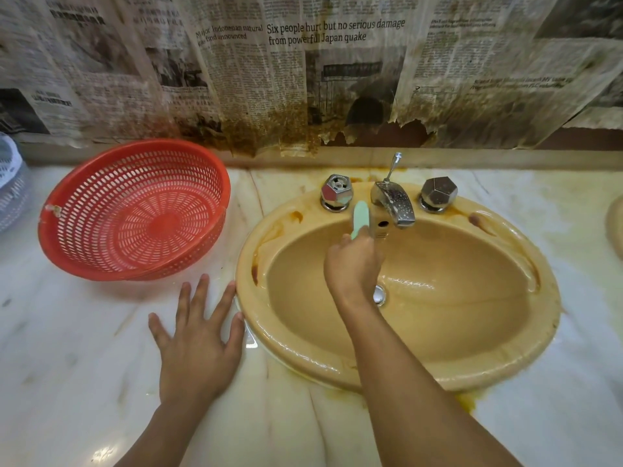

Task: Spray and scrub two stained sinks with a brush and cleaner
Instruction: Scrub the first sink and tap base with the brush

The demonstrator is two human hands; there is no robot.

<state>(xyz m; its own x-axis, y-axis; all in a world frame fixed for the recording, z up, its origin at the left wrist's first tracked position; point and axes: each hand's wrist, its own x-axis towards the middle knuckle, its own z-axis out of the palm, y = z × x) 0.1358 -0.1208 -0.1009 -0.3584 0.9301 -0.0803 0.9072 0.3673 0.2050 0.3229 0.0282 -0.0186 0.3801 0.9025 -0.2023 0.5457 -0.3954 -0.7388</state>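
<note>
A yellow-tan oval sink sits in a marble counter, wet, with brown stains along its left and right rims. My right hand reaches into the basin and grips a pale green brush, whose handle end sticks up beside the chrome faucet. The brush head is hidden behind my hand at the sink's back wall. My left hand lies flat on the counter with fingers spread, fingertips touching the sink's left rim. A second sink's edge shows at the far right.
A red plastic colander basket stands tilted on the counter left of the sink. Two chrome tap knobs flank the faucet. Stained, torn newspaper covers the back wall. A grey-white perforated object sits at the far left edge.
</note>
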